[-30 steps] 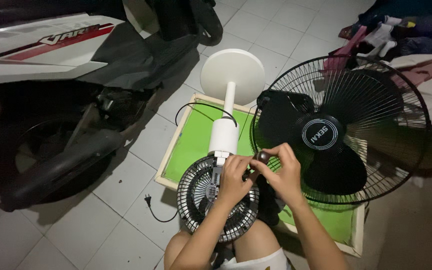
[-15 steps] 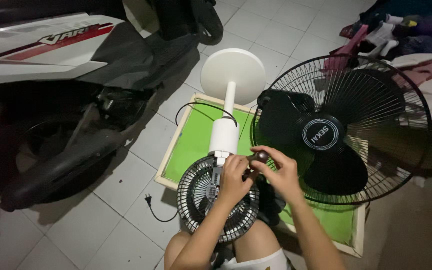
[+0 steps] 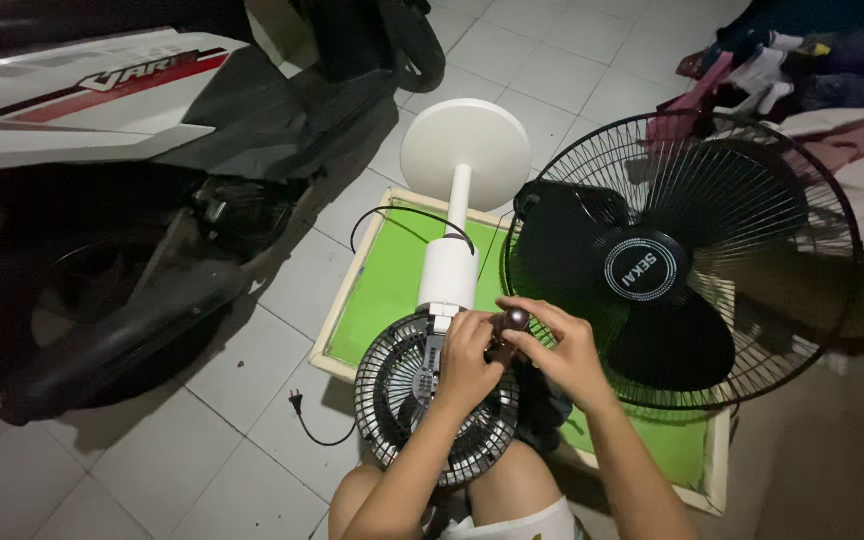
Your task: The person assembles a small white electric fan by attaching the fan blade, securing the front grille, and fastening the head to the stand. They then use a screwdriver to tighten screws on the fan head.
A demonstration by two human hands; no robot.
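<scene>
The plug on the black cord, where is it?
The plug lies on the floor tiles, left of the small round grille, near the green board's corner.

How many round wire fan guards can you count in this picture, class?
2. A small grille lies over the person's knees, under the left hand. A large grille, with black blades behind it, stands to the right of the right hand. None seems hidden.

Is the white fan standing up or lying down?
Lying down. The white fan stand lies flat across the green board, its round base tipped on edge and facing the camera.
</scene>
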